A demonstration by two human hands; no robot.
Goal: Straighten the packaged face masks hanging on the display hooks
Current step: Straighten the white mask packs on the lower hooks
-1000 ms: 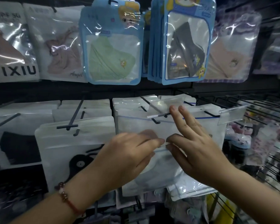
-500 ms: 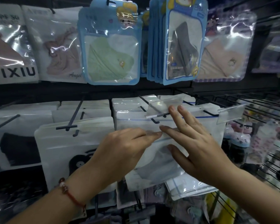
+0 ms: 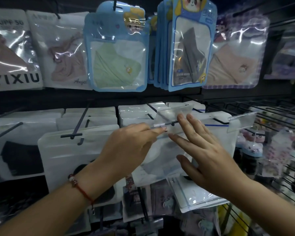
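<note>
**Hanging mask packs, two hands on the centre stack**

Hanging at nine o'clock, a frosted white pouch point(image 3: 71, 150) holds a dark mask and sits on a black T-ended hook point(image 3: 71, 135). Above it at eleven o'clock, a glossy blue-edged pack point(image 3: 117, 53) shows a pale green mask through its clear window. The left hand point(image 3: 126, 150), a red cord bracelet point(image 3: 80, 188) on its wrist, reaches to centre with fingers drawn together; its fingertips point(image 3: 160, 129) touch the top edge of the front mask pack point(image 3: 160, 160), though whether they pinch it I cannot tell. That pack is soft, crinkled, translucent plastic, hanging at centre and tilted slightly. A clear plastic label holder point(image 3: 174, 114) sits just above it. The right hand point(image 3: 208, 155) lies flat and spread on the pack, gripping nothing. At one o'clock hangs a stack of blue packs point(image 3: 189, 45) with a grey mask.
</note>
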